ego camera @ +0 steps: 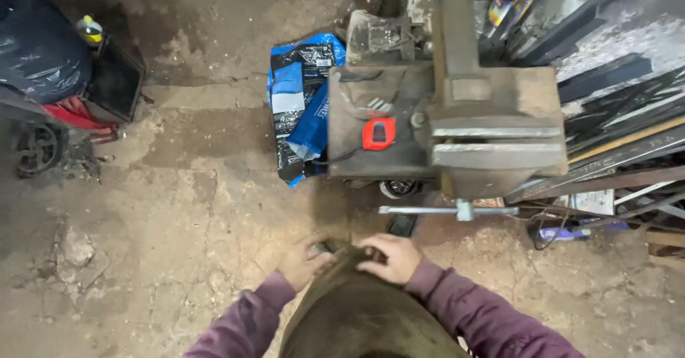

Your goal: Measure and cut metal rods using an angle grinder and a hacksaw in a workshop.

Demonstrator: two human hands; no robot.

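A: From the head camera, how far is the work getting?

B: Barely starting, I judge. The left hand [305, 259] and right hand [391, 256] are both pinching the top edge of a brown apron [357, 308] at six o'clock, fingers curling narrow on the cloth. The bench vise [492, 140] at one o'clock is standing with nothing between its jaws.

A: Counts?

B: Two hands, one apron, one vise, one red tape measure [379, 134] lying on its base, one blue-and-black bag [300, 101] at twelve o'clock on the floor [178, 208].
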